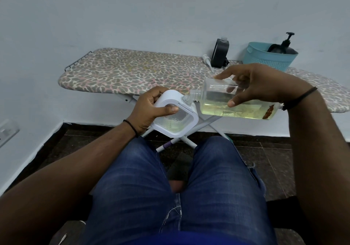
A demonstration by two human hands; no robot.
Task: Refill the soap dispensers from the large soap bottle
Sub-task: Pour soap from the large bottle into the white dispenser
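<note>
Head view is showing a seated person working over their lap: the left hand (151, 110), at about 10 o'clock from the knees, is gripping a white-framed clear soap dispenser (175, 116), tilted, its small open neck touching or nearly touching the mouth of the large soap bottle (234, 102). The right hand (259, 85), at 1 o'clock, is holding that bottle on its side, fingers curled round it, yellow soap pooling along the lower wall. This dispenser is looking nearly empty, so its fill seems to be just beginning. Farther off, on the ironing board (132, 72), a black dispenser (219, 53) is standing uncapped at 12 o'clock, a white pump (207, 60) lying beside it; a turquoise basket (269, 58) is holding another dark pump bottle (286, 46). Those probably remain.
</note>
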